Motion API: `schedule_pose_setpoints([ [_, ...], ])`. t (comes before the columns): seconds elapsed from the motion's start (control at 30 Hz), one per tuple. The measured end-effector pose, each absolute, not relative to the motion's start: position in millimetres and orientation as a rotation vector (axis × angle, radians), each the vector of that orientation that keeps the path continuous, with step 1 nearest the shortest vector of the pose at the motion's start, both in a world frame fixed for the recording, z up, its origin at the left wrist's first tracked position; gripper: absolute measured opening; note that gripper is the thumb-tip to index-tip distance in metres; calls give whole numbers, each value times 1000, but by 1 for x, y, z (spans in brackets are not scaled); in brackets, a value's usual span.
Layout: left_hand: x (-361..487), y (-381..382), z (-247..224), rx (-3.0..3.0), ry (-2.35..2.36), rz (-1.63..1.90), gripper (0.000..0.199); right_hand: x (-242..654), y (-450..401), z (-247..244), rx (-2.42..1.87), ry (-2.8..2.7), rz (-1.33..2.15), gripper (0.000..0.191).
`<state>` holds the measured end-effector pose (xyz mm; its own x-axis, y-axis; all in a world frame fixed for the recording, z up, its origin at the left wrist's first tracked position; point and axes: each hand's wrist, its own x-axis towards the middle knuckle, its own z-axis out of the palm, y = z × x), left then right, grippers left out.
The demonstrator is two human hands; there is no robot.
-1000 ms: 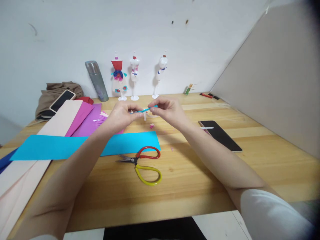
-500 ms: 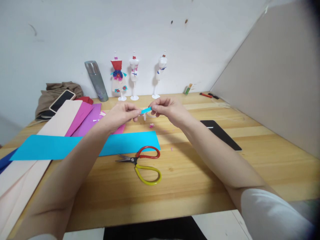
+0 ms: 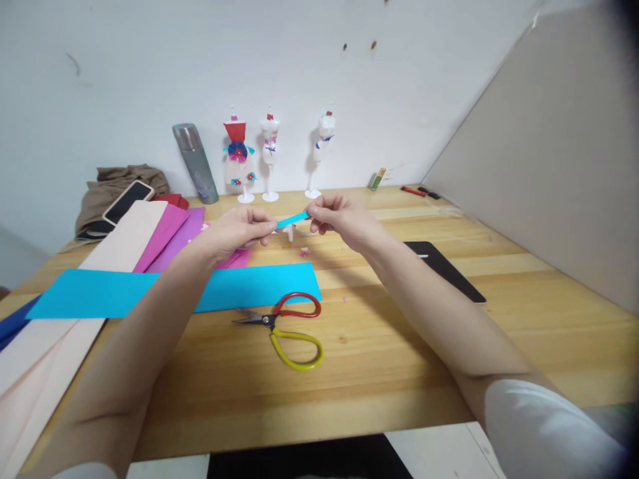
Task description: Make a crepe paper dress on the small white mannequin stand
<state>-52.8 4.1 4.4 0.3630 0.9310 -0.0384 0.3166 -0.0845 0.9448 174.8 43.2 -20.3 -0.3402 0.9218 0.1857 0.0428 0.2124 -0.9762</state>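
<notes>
A narrow blue strip [image 3: 292, 220] is stretched between my two hands above the table. My left hand [image 3: 244, 233] pinches its left end, and my right hand [image 3: 339, 219] pinches the right end, slightly higher. Below them a wide sheet of blue paper [image 3: 259, 285] lies across the left side. Scissors [image 3: 271, 321] with one red and one yellow handle rest, blades parted, at its front edge. A small white piece [image 3: 289, 233] sits behind the strip, partly hidden.
Three small mannequins [image 3: 238, 153] [image 3: 270, 150] [image 3: 323, 143] stand by the wall, beside a grey bottle [image 3: 197, 166]. Left are pink and purple sheets [image 3: 172, 243], a phone [image 3: 128, 201] and brown cloth [image 3: 120, 179]. A black tablet-like object [image 3: 446, 269] lies right; a glue stick [image 3: 378, 179] stands behind.
My hands have moved slightly apart, and a longer stretch of the blue strip shows between them. The whole view has shifted a little.
</notes>
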Motion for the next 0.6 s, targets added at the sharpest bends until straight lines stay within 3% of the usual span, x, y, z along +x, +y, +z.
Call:
schedule_pose_setpoints([
  [0.33,-62,13,-1,1572,1116,830,37,180,49,-20,-906,-1577,1232,37],
  [0.6,-64,13,1,1557,1187,835,28,182,51,-20,-921,-1606,1139,32],
])
